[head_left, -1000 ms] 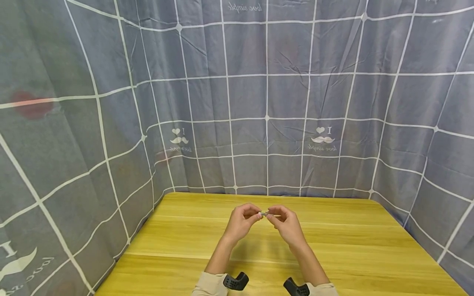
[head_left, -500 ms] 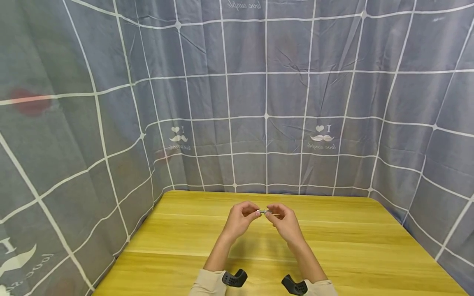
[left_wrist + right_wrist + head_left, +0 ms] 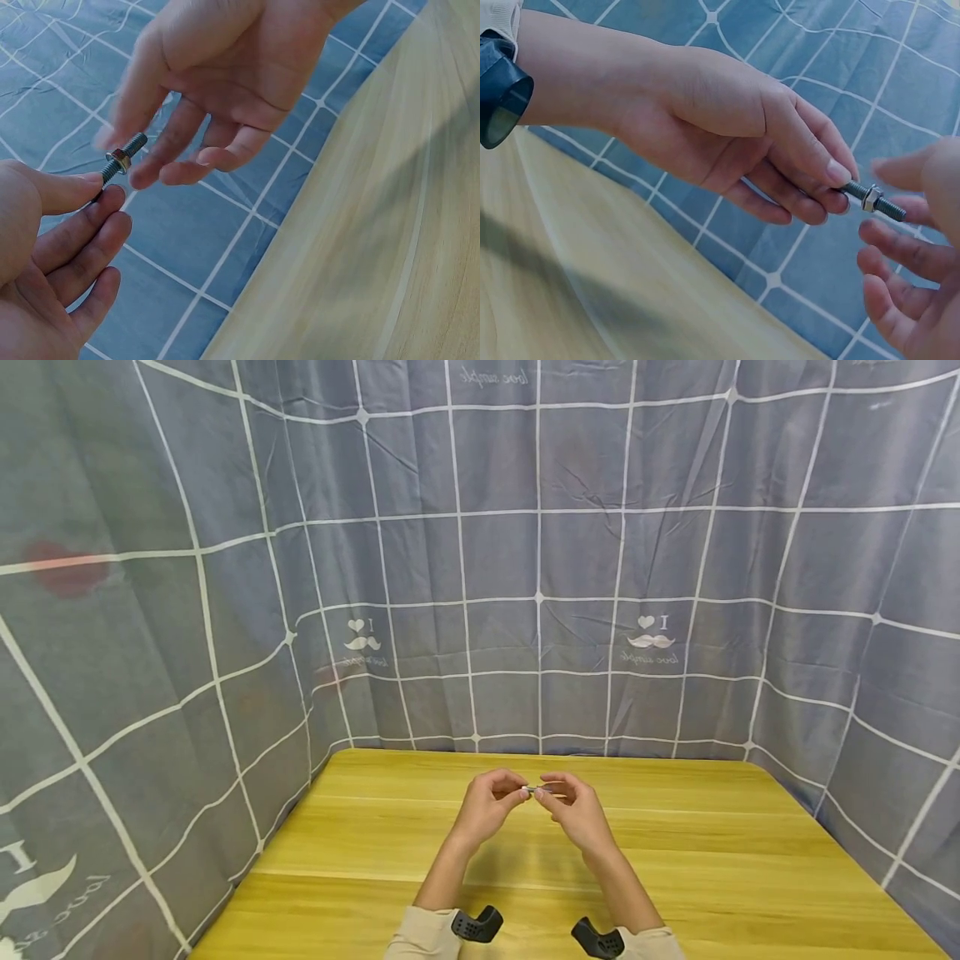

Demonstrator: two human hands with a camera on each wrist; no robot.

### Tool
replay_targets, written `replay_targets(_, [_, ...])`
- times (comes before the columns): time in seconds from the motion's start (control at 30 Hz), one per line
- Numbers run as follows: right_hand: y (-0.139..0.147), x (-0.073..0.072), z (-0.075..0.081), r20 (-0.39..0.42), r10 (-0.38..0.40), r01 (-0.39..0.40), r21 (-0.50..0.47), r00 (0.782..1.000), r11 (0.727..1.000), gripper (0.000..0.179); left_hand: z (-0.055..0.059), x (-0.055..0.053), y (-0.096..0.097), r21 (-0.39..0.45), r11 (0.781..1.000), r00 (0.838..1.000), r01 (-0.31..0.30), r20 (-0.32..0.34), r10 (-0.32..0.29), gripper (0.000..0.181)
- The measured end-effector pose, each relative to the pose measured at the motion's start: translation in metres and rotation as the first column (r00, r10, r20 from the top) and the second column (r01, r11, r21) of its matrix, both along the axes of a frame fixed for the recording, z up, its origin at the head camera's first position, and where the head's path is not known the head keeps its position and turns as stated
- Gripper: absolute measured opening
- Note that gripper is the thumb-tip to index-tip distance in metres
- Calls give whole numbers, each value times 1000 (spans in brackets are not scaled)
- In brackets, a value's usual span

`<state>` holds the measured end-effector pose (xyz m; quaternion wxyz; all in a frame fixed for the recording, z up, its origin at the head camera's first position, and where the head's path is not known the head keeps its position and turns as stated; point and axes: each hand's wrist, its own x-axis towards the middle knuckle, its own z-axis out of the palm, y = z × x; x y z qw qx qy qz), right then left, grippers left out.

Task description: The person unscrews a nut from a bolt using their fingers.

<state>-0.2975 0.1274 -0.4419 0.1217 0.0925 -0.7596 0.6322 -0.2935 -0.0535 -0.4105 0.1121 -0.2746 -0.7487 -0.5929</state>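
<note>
My left hand [image 3: 483,810] pinches one end of a threaded metal bolt [image 3: 137,141] between thumb and forefinger. Partway along the thread sits a hex nut [image 3: 118,160], with a washer-like flange against it. My right hand [image 3: 581,814] is at the bolt's other end, its thumb and forefinger spread on either side of it. In the right wrist view, the right thumb [image 3: 904,171] is apart from the nut, and the remaining right fingers are loosely bent. The bolt's left end is hidden by the left fingertips. Both hands are held up over the wooden table [image 3: 375,827].
Grey curtains [image 3: 495,560] with a white grid hang behind the table and on both sides. Each forearm has a beige sleeve and a black wrist mount, such as the left mount [image 3: 477,925].
The right fingers shift a little about the bolt, showing more of it half a second ago than now. The left hand keeps its pinch and stays nearly in place.
</note>
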Motion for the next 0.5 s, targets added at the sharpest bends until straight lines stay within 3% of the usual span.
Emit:
replay_targets(0.23, [-1,-1,0,-7,-12,12,7,1000,1000,14,2,1,-2,-1,1000,1000,20,-13,-20,8])
replay_targets(0.5, [-3,1,-1,9,1,-2,35,1000,999,25,1,3,-1,0,1000,1000,19,-8,-19,8])
